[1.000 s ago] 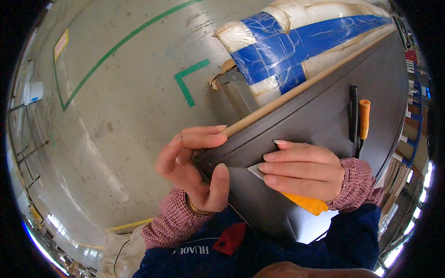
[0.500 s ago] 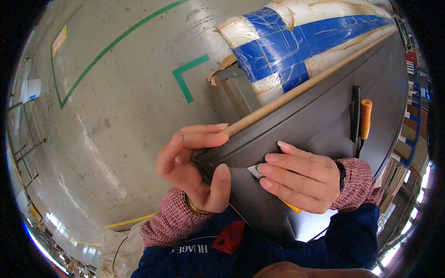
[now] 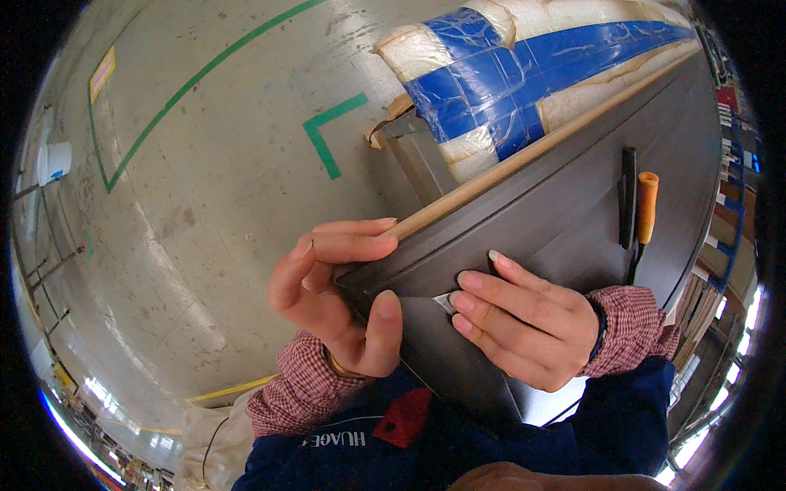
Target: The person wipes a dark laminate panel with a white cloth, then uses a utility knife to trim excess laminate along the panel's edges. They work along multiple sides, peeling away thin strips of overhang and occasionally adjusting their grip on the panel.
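Note:
A dark brown wooden panel (image 3: 524, 204) with grooved lines and a light wood edge lies slanted in front of me. My left hand (image 3: 336, 286) grips its near left corner, fingers over the light edge and thumb on the dark face. Flat over the panel, my right hand (image 3: 532, 319) is closed on a flat metal-tipped tool (image 3: 444, 302). Only the silver tip shows clearly past the fingertips; the rest is under the palm. Beyond that hand, a slim black tool (image 3: 628, 196) and a tool with an orange-brown handle (image 3: 647, 204) rest on the panel.
Behind the panel sits a padded white bundle (image 3: 471, 155) bound with blue tape (image 3: 467, 90). Green tape lines (image 3: 315, 135) mark the grey floor (image 3: 221, 245) at the left. Stacked boards (image 3: 708, 299) stand along the right side.
My right hand has slid slightly down and left with the tool; less of the silver tip and yellow body shows. My left hand keeps its hold on the corner.

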Tool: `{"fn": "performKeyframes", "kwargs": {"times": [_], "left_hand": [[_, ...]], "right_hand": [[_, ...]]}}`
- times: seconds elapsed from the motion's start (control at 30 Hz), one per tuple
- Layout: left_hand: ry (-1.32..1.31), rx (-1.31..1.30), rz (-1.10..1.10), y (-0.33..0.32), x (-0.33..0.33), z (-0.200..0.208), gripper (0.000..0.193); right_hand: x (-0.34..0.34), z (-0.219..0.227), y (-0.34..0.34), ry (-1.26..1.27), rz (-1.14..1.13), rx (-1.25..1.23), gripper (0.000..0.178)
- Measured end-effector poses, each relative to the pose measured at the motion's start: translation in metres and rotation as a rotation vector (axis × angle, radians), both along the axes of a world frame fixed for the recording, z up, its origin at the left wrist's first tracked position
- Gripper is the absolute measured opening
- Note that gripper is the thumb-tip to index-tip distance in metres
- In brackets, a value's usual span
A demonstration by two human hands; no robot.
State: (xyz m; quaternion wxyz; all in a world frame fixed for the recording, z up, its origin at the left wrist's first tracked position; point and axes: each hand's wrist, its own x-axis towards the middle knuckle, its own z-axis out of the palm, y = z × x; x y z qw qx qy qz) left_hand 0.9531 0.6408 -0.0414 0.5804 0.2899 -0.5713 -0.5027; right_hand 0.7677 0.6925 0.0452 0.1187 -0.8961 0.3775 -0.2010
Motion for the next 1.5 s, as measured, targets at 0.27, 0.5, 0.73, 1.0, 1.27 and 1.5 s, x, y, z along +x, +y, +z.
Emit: {"fn": "performKeyframes", "kwargs": {"times": [0.27,0.5,0.73,1.0,1.27,1.5], "left_hand": [[-0.058,0.024,-0.006,0.001,0.005,0.004,0.067],[-0.096,0.022,-0.036,0.000,0.007,0.005,0.068],[-0.106,0.019,-0.042,-0.001,0.007,0.006,0.067],[-0.058,0.027,-0.023,0.000,0.003,0.005,0.066],[-0.002,0.029,-0.024,-0.001,0.001,0.001,0.067],[0.003,0.018,-0.038,-0.002,0.001,-0.001,0.068]], "right_hand": [[0.001,0.000,0.003,0.049,0.011,-0.044,0.013],[0.001,0.001,0.003,0.002,-0.017,0.008,0.012],[0.000,0.003,0.002,-0.006,-0.008,0.019,0.010],[-0.004,-0.005,0.007,-0.028,0.003,0.000,0.015],[-0.034,0.007,-0.011,-0.380,0.022,0.483,0.029],[-0.022,0.002,-0.011,-0.332,-0.176,0.338,0.028]]}}
